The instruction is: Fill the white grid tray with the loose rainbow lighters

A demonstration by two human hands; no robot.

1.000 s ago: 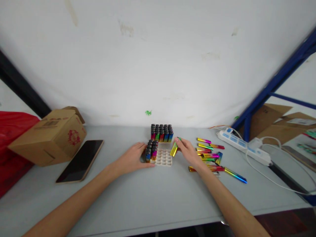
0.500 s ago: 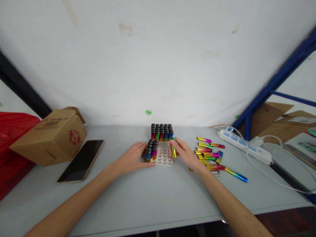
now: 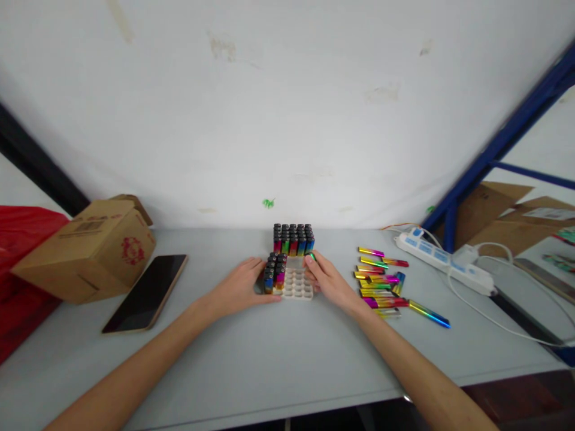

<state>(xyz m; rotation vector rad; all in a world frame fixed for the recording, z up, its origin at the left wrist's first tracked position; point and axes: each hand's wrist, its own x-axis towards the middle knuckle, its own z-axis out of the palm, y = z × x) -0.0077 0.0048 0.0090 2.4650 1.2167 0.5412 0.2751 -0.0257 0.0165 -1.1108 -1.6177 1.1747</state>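
A pale tray with round holes (image 3: 297,286) lies on the table. Upright lighters with black tops (image 3: 275,272) fill its left columns. Around the tray's left edge curls my left hand (image 3: 242,284), thumb in front and fingers further back, steadying it. My right hand (image 3: 330,280) is at the tray's right edge, closed on a lighter (image 3: 312,256) of which only the green shiny end shows; fingers hide the rest. Right behind the tray stands a block of upright lighters (image 3: 294,239) in several colours.
Loose shiny lighters (image 3: 381,279) lie scattered to the right. Beyond them are a white power strip (image 3: 442,258) and its cables. On the left lie a dark tablet (image 3: 146,293) and a cardboard box (image 3: 90,251). A wall rises behind the table.
My right hand has moved slightly left, and the lighter in it has turned, so its long gold side no longer shows. My left hand stays at the tray's edge.
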